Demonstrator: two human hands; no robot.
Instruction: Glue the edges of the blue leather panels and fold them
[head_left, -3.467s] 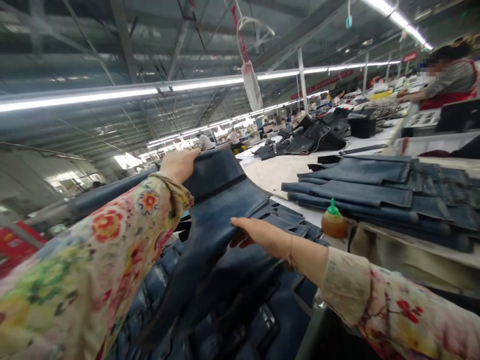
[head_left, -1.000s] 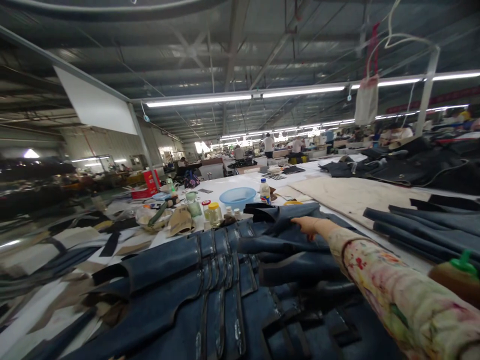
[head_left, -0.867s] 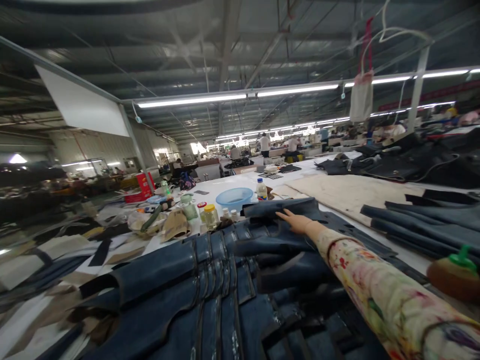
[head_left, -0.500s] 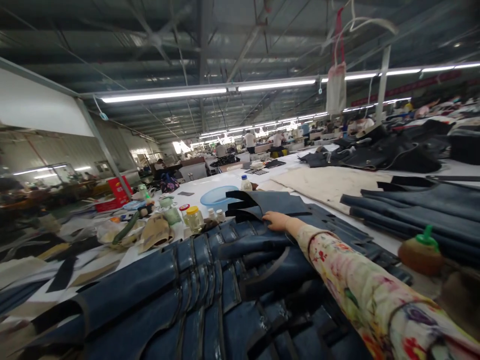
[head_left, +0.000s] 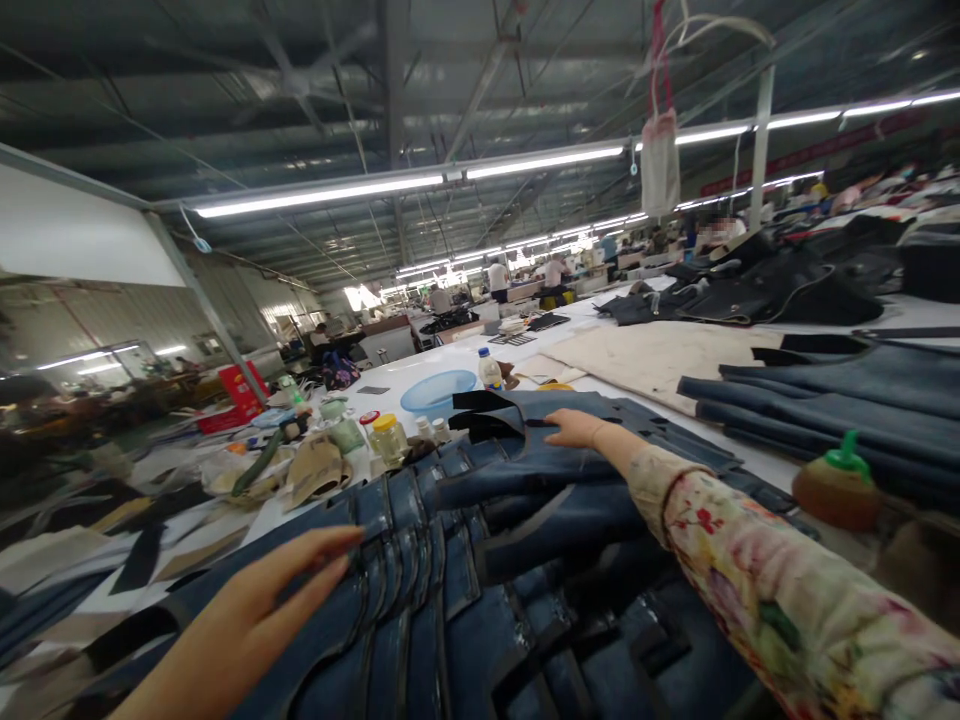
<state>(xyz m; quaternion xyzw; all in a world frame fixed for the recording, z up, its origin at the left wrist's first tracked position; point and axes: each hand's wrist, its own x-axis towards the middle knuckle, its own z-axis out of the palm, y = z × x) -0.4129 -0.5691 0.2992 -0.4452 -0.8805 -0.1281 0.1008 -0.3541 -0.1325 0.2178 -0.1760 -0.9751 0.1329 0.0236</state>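
Note:
Dark blue leather-like pieces (head_left: 420, 530) with black edges and glossy strips lie overlapped across the table before me. My left hand (head_left: 262, 600) is over their left part, thumb and forefinger stretched forward with a gap between them and nothing visible inside. At the far side, my right hand (head_left: 576, 428) rests on a flat blue piece (head_left: 525, 405), fingers reaching left and slightly apart. A black-ended flap (head_left: 487, 408) curls up just left of those fingertips. The floral sleeve (head_left: 772, 570) covers my right arm.
Beyond the pieces stand a blue basin (head_left: 435, 393), a bottle with a blue cap (head_left: 489, 370) and a yellow-lidded jar (head_left: 388, 440). A green-nozzled bottle (head_left: 838, 485) is at right, near more blue pieces (head_left: 817, 395). Scraps and a cap (head_left: 319, 470) lie left.
My left hand has come into view over the left part of the pieces. My right hand has shifted slightly right and away across the flat piece.

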